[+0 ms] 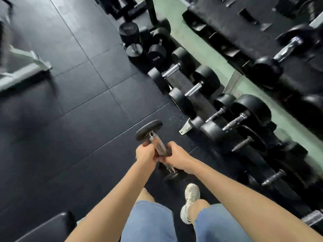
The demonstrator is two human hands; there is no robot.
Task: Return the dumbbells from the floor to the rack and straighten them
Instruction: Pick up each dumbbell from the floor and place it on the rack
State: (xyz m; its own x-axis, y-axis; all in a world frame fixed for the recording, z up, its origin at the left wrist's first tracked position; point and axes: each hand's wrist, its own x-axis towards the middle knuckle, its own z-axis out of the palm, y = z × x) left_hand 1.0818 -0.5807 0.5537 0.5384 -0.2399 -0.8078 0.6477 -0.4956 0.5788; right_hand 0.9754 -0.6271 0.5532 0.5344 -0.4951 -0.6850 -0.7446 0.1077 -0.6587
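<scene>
A black dumbbell (150, 130) with a steel handle hangs above the dark floor at lower centre, tilted, its far head up and its near head low by my foot. My left hand (145, 154) and my right hand (175, 155) both grip its handle, side by side. The dumbbell rack (232, 79) runs along the right, with a lower row of black dumbbells (195, 88) and an upper shelf holding one more dumbbell (286, 48). Several dumbbells (134, 37) stand or lie in a cluster at the rack's far end, some of them upright on the floor.
A pale green machine frame (24, 65) sits on the floor at the left. A black padded bench (49, 227) shows at the bottom left. My legs in denim shorts and a white shoe (190, 201) are just below the dumbbell. Rubber floor tiles (70, 105) stretch left.
</scene>
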